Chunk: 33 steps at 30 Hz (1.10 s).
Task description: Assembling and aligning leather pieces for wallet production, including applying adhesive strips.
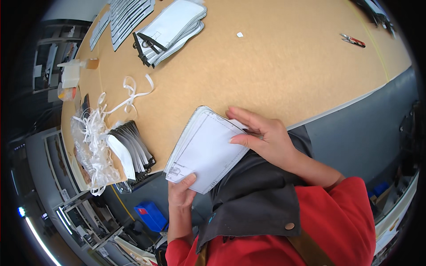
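A stack of thin white panels [206, 146] with dark edges and printed outlines is tilted over the table's near edge, in front of my dark apron. My left hand [181, 191] is closed on its lower left corner, thumb on the top face and fingers hidden underneath. My right hand [268, 137] pinches the stack's right edge, the thumb on top and the other fingers along the far side. Just left of the stack, a fanned row of similar white pieces with black trim [133, 148] lies at the table's edge.
On the brown table [266, 75] are a pile of white panels with black strips [171, 29], grey slotted pieces [128, 17], tangled white ribbon [95, 142], a white scrap [240, 34] and red-handled thread snips [353, 40]. A blue bin [151, 216] stands below, left.
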Available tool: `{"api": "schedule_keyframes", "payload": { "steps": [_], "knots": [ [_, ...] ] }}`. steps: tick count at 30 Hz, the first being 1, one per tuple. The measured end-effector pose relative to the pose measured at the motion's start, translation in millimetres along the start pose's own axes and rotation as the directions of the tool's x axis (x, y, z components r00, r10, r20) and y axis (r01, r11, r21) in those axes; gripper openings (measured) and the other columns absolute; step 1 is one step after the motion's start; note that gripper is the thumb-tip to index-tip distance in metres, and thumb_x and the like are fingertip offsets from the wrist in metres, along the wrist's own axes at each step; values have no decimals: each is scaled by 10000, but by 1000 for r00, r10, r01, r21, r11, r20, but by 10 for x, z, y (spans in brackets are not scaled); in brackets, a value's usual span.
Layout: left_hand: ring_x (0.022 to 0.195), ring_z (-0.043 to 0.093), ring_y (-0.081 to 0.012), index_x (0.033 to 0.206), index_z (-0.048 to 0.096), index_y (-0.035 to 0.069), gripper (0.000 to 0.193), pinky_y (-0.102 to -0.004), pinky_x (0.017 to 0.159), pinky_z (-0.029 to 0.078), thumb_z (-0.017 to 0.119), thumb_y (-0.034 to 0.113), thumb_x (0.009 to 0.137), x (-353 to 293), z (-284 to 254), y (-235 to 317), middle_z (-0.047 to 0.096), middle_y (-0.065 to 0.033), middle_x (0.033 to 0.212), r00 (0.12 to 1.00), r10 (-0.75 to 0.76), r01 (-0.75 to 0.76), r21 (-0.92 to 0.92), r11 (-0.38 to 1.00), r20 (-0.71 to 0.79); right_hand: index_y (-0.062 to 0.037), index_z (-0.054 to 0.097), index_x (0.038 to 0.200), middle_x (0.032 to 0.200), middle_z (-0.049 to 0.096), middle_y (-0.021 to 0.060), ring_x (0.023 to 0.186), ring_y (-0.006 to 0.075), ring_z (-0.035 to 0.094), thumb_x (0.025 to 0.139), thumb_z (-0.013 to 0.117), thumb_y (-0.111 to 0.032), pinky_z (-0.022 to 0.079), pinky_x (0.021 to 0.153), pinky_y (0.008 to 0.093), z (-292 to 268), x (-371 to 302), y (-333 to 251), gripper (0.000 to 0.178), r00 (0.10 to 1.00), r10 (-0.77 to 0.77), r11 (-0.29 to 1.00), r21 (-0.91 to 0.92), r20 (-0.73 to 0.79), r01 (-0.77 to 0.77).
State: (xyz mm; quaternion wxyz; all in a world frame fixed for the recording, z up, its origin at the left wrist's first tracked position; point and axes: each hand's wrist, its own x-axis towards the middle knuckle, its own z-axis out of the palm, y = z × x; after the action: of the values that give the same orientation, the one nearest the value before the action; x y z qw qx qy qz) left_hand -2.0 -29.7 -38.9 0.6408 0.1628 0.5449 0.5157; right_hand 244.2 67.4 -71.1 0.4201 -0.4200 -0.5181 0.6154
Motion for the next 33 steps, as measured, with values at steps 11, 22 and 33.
{"api": "schedule_keyframes", "payload": {
  "steps": [11,22,33],
  "knots": [
    [1125,618,-187,1308,578,-21,474,-346,970,500,706,-56,853,107,115,443,657,-107,1238,962,-156,78,321,944,226,-109,469,1455,1558,392,124,1398,307,425,783,807,-237,413,1091,372,-206,395,-597,763,876,-248,779,-452,413,434],
    [965,620,-78,1242,631,7,386,-262,866,503,742,77,879,203,527,934,706,-40,1118,885,-293,-87,748,658,361,-25,646,962,815,733,71,694,181,673,842,780,-203,489,637,292,42,528,-859,253,786,134,849,-478,603,223],
    [737,579,-76,1082,687,-16,255,-279,657,472,725,120,870,234,605,1214,679,-66,820,879,-105,-358,790,497,465,7,633,1084,922,706,58,826,87,631,867,766,-174,503,739,265,81,467,-690,311,762,173,985,-100,624,-141]
  ]
}}
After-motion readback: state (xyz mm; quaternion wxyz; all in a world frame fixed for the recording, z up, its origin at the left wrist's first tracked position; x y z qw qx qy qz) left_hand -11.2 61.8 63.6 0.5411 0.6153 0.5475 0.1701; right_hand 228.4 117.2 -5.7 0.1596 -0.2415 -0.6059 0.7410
